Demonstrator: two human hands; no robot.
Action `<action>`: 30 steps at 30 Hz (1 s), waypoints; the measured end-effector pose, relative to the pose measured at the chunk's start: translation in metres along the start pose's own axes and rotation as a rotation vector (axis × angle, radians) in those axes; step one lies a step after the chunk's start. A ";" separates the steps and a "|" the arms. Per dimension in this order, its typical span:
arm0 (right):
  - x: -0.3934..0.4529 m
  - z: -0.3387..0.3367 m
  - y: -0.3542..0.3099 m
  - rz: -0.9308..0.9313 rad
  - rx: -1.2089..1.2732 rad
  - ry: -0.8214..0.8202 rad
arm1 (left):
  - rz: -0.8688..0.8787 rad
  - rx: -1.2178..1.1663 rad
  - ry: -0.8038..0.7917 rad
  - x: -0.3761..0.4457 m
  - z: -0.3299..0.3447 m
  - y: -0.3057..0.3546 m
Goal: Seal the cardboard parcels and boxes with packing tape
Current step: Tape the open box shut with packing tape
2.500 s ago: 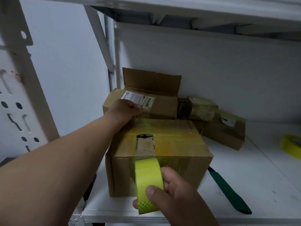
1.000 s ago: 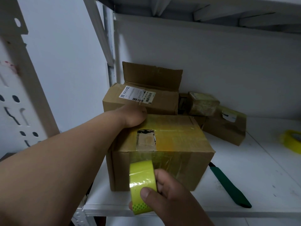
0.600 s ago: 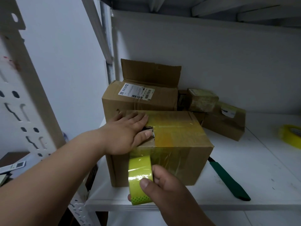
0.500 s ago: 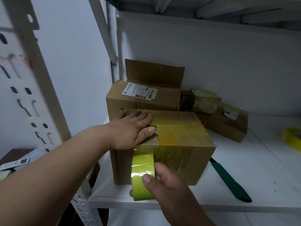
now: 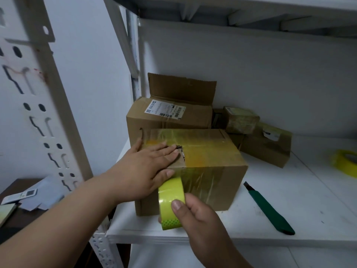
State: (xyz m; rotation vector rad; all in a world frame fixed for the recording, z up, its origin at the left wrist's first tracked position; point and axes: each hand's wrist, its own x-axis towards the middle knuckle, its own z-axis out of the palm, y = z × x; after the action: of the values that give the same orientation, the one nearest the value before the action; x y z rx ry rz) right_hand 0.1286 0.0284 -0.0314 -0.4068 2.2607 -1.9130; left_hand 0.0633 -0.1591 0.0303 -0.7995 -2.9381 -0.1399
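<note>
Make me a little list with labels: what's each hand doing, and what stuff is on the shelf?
left hand: left hand lies flat on top of the front box, pressing the tape
right hand: right hand grips the yellow tape roll at the box's front
behind: open box with a label, small parcels
right side: green knife, second tape roll
surface: white shelf

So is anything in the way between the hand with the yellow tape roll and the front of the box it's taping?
Nothing visible. The right hand holds the tape roll against the front box, while the left hand lies flat on its top, off the roll's path. The green cutter lies apart, to the right.
</note>
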 end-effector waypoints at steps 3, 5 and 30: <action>-0.005 0.001 0.008 -0.007 -0.056 0.012 | -0.083 -0.096 -0.030 0.005 -0.002 -0.001; -0.009 0.001 0.011 -0.016 -0.097 0.002 | -0.066 -0.192 0.002 0.007 -0.002 -0.002; 0.052 -0.019 -0.062 -0.083 0.007 0.138 | -0.152 -0.309 0.389 -0.001 0.032 -0.009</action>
State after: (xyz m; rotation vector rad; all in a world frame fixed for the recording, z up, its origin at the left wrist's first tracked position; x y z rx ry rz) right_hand 0.0805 0.0213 0.0363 -0.3843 2.3568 -2.0483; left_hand 0.0576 -0.1635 -0.0020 -0.5052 -2.6303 -0.6910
